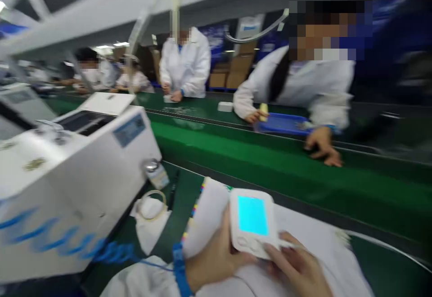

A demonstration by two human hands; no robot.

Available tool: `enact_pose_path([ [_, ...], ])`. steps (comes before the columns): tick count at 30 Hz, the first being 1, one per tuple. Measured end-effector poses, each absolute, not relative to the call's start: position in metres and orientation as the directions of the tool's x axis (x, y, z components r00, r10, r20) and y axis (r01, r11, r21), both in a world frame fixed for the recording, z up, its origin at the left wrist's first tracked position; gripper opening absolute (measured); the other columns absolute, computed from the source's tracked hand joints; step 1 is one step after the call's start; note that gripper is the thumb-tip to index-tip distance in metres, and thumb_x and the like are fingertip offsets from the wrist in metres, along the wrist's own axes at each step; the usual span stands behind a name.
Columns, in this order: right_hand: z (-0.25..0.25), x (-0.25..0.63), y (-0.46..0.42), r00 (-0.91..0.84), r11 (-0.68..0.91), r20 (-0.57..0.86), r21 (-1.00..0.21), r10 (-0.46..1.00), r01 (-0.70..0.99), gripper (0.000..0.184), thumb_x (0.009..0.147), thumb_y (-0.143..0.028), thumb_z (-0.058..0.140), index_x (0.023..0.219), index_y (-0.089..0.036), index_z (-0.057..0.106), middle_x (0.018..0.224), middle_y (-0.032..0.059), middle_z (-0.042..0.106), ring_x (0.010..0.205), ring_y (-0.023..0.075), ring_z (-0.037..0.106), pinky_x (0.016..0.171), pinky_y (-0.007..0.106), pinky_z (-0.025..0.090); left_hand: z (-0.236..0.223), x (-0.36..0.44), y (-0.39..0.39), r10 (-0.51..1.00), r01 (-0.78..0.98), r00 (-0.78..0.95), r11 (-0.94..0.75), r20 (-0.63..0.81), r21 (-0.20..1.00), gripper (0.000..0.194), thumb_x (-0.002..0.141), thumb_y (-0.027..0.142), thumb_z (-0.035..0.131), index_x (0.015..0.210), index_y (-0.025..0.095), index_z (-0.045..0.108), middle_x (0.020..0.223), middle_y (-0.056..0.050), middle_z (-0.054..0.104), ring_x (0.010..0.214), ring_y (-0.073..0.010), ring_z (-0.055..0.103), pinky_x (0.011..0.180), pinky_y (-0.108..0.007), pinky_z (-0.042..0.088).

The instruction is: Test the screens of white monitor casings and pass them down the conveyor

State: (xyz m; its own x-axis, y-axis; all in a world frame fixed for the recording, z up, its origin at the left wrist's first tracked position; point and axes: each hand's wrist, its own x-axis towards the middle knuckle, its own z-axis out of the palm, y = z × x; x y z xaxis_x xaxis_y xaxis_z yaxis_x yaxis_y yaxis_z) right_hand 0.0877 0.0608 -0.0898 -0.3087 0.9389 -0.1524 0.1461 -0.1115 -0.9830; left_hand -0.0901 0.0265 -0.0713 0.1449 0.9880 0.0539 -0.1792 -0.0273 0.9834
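Note:
My left hand (219,256) wraps round the left side and lower edge of a white handheld device (254,243), whose square screen (253,215) glows bright blue. Round buttons sit below the screen. My right hand (297,263) is at the device's lower right corner, a fingertip against its front near the buttons. Between the fingers of that hand runs a thin white cable (290,244), blurred where it meets the device. A blue wrist strap (180,267) with a coiled blue cord (116,251) is on my left wrist. White paper sheets (209,207) lie beneath both hands.
A large white machine (101,166) stands at left. Beside it are a small metal-capped bottle (155,173) and a tape roll (162,207) on white material. A green conveyor belt (219,141) crosses ahead. Beyond it, co-workers in white coats work near a blue tray (281,123).

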Motion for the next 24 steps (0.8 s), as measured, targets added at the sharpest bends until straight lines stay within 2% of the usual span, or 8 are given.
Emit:
enact_pose_path([
  [2,-0.085,0.088,0.064,-0.317,-0.184,-0.187,-0.982,0.93,0.038,0.052,0.067,-0.071,0.072,0.07,-0.023,0.052,0.051,-0.0007,0.054,0.042,0.0172,0.052,0.041,0.03,0.041,-0.07,-0.09,0.031,0.988,-0.185,0.154,0.035,-0.007,0.982,0.095,0.08,0.024,0.071,0.153,0.026,0.01,0.142,-0.012,0.052,0.122,-0.0287,0.055,0.102,-0.043,0.045],
  [3,-0.083,0.086,0.067,-0.326,-0.219,-0.206,-0.976,0.923,-0.003,0.054,0.066,-0.071,0.073,0.071,-0.023,0.049,0.049,-0.002,0.054,0.04,0.0156,0.05,0.041,0.028,0.04,-0.071,-0.091,0.033,0.987,-0.171,0.154,0.063,-0.036,0.983,0.095,0.081,0.024,0.071,0.152,0.026,0.009,0.138,-0.012,0.054,0.119,-0.0275,0.057,0.101,-0.041,0.045],
  [7,-0.078,0.083,0.074,-0.345,-0.271,-0.231,-0.96,0.91,-0.07,0.055,0.068,-0.066,0.076,0.075,-0.023,0.042,0.048,-0.0048,0.057,0.041,0.0119,0.048,0.043,0.024,0.04,-0.071,-0.094,0.037,0.968,-0.147,0.206,0.173,-0.141,0.974,0.1,0.084,0.035,0.069,0.152,0.026,-0.004,0.122,-0.01,0.066,0.104,-0.0262,0.064,0.09,-0.039,0.049],
  [10,-0.076,0.085,0.072,-0.375,-0.287,-0.233,-0.953,0.897,-0.095,0.052,0.071,-0.062,0.075,0.076,-0.023,0.041,0.048,-0.0062,0.058,0.041,0.011,0.049,0.044,0.022,0.039,-0.067,-0.095,0.037,0.961,-0.103,0.2,0.216,-0.193,0.971,0.102,0.083,0.04,0.07,0.152,0.027,-0.003,0.107,-0.006,0.072,0.098,-0.0268,0.066,0.083,-0.036,0.05],
  [15,-0.076,0.087,0.07,-0.372,-0.282,-0.223,-0.953,0.901,-0.112,0.047,0.073,-0.056,0.075,0.075,-0.023,0.042,0.048,-0.0078,0.056,0.043,0.0112,0.05,0.044,0.021,0.038,-0.065,-0.092,0.037,0.966,-0.083,0.136,0.233,-0.221,0.969,0.104,0.079,0.042,0.074,0.152,0.027,0.001,0.111,-0.007,0.071,0.104,-0.0286,0.064,0.081,-0.035,0.051],
  [19,-0.076,0.087,0.071,-0.366,-0.298,-0.242,-0.949,0.898,-0.104,0.046,0.074,-0.055,0.075,0.076,-0.023,0.042,0.049,-0.0072,0.057,0.043,0.0115,0.051,0.044,0.021,0.038,-0.063,-0.09,0.037,0.968,-0.089,0.097,0.241,-0.233,0.966,0.101,0.077,0.04,0.076,0.151,0.029,0.01,0.108,-0.006,0.072,0.102,-0.0285,0.065,0.082,-0.034,0.052],
  [24,-0.075,0.089,0.071,-0.371,-0.295,-0.237,-0.949,0.898,-0.108,0.044,0.076,-0.054,0.074,0.077,-0.022,0.043,0.05,-0.0072,0.057,0.044,0.0108,0.05,0.046,0.021,0.039,-0.059,-0.088,0.037,0.97,-0.091,0.073,0.239,-0.233,0.967,0.1,0.075,0.04,0.078,0.151,0.029,0.014,0.116,-0.007,0.07,0.105,-0.0286,0.064,0.085,-0.035,0.052],
])
